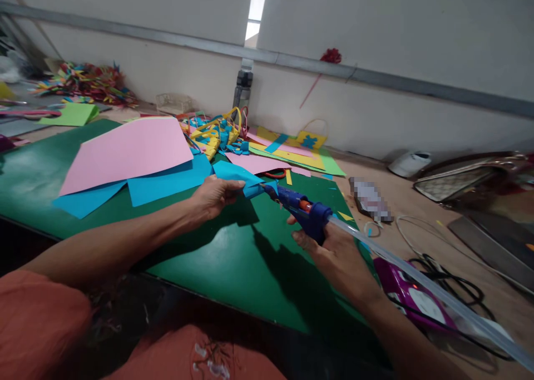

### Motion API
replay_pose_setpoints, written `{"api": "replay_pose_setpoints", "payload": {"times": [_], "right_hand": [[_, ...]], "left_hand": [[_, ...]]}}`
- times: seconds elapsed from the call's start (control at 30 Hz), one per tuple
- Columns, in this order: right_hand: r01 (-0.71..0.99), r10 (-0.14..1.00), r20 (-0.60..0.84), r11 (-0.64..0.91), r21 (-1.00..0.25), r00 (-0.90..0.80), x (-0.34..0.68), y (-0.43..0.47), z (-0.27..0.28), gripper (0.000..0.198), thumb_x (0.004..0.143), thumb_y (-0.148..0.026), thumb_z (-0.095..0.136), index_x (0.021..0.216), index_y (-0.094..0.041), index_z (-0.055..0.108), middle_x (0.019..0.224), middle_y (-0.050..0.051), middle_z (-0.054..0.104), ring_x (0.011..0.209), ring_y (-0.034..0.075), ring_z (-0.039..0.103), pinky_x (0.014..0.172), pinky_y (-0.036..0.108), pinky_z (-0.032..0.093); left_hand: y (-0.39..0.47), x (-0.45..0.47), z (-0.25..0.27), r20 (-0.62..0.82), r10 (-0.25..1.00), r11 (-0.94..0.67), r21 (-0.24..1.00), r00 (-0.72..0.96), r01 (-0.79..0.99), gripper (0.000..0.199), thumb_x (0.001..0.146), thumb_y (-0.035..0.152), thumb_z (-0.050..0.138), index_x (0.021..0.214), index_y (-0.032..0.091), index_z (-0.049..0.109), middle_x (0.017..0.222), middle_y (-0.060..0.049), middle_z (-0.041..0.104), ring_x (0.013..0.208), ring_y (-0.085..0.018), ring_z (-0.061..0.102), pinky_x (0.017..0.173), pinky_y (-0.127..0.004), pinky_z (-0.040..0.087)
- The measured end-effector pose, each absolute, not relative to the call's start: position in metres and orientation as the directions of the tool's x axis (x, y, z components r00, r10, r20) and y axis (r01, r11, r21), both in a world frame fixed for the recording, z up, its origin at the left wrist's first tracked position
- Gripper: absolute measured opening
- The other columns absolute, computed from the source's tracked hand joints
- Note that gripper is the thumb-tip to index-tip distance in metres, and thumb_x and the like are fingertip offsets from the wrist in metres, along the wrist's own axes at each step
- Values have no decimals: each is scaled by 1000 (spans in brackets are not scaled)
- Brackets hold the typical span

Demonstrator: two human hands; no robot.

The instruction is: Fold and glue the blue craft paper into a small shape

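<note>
Pinched in my left hand [217, 196] is a folded piece of blue paper [236, 174], held a little above the green mat [233, 269]. My right hand [334, 252] is wrapped round the handle of a blue hot glue gun [311, 218]. The gun's nozzle points left and meets the paper's right end; whether glue is coming out is too small to tell. A long clear glue stick [400, 263] runs out of the back of the gun toward the lower right. Left of my left hand, a large pink sheet [129, 152] lies over blue sheets [171, 182].
Small yellow and blue paper baskets [221, 132] are heaped behind the mat. Red-handled scissors [275, 174] lie partly under pink paper. At right are a phone [370, 198], a purple power strip [411, 296] with black cables, and a handbag [454, 177]. Colourful scraps [87, 82] pile up far left.
</note>
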State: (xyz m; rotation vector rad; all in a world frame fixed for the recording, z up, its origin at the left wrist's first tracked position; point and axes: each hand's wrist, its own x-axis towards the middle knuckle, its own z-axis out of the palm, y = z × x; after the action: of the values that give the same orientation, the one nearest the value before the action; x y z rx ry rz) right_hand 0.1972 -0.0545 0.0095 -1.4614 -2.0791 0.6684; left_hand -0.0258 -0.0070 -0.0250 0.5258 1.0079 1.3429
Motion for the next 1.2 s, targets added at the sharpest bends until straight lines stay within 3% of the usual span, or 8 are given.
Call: {"api": "replay_pose_setpoints", "payload": {"times": [0.5, 0.83, 1.07, 1.2], "right_hand": [[680, 950, 91, 279, -678, -299, 190, -60, 13, 26, 77, -38, 52, 92, -19, 61, 85, 4, 65, 77, 21, 59, 68, 32, 45], [665, 938, 120, 318, -675, -326, 192, -62, 3, 24, 78, -41, 52, 83, -20, 61, 82, 3, 66, 73, 19, 59, 69, 32, 46], [694, 938, 85, 309, -650, -337, 189, -65, 5, 32, 78, -42, 51, 99, -20, 62, 75, 2, 65, 69, 20, 58, 66, 31, 46], [700, 944, 93, 299, -649, -317, 189, -65, 5, 28, 78, -43, 51, 91, -21, 63, 75, 3, 65, 69, 21, 58, 66, 32, 46]], "left_hand": [[-10, -22, -27, -264, 954, 159, 849, -144, -505, 24, 53, 7, 73, 59, 15, 51, 57, 1, 60, 54, -12, 58, 54, -25, 41], [-13, -20, -25, -222, 966, 135, 871, -133, -472, 21, 54, 10, 73, 54, 15, 53, 55, 0, 60, 53, -13, 58, 52, -25, 39], [-13, -19, -25, -216, 968, 134, 870, -124, -474, 20, 54, 10, 74, 57, 16, 54, 56, 1, 61, 54, -12, 57, 53, -24, 39], [-14, -20, -25, -227, 967, 146, 871, -120, -469, 18, 57, 9, 72, 58, 16, 56, 59, 0, 62, 55, -12, 58, 55, -24, 40]]}}
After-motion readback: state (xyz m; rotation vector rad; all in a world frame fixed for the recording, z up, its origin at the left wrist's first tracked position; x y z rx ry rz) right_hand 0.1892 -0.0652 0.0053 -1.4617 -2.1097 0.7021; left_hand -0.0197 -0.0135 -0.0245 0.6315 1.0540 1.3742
